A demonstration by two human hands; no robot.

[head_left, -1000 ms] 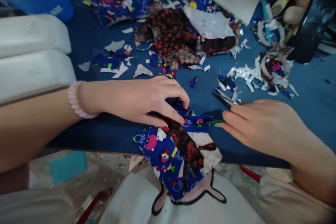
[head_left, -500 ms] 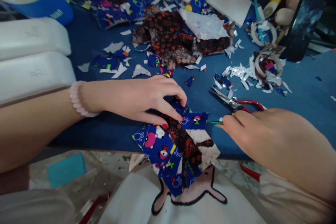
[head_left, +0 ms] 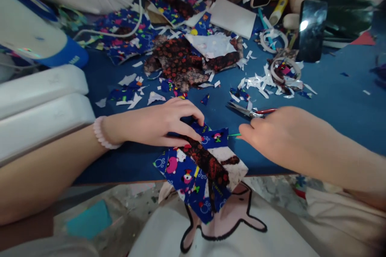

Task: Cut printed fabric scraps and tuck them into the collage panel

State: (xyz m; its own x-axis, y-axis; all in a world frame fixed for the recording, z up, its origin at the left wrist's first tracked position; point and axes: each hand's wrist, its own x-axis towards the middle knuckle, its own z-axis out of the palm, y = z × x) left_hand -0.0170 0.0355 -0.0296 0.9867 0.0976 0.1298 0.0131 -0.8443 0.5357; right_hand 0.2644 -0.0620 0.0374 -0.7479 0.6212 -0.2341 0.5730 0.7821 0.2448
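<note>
My left hand (head_left: pixel 169 124) lies on a patchwork piece (head_left: pixel 187 176) of blue cartoon print, dark floral and white parts, thumb and index finger pressing on it. The piece hangs past the front edge of the table. My right hand (head_left: pixel 271 136) is closed round a thin green tool (head_left: pixel 234 135), most of it hidden in the fist. Its tip meets the right edge of the blue print strip. Just beyond that hand lie red-handled scissors (head_left: pixel 245 110), blades pointing left, handles partly covered.
Dark floral fabric (head_left: pixel 177 60) and blue print sheets (head_left: pixel 126 36) lie further back. White scraps (head_left: pixel 259 82) and tape rolls (head_left: pixel 285 68) are at right, near a phone (head_left: pixel 312 30). White boxes (head_left: pixel 45 120) and a blue-and-white container (head_left: pixel 39 28) stand at left.
The view has shifted, showing more of the table's back and right. My right hand has moved slightly over the scissors' handles. Both hands keep nearly the same hold.
</note>
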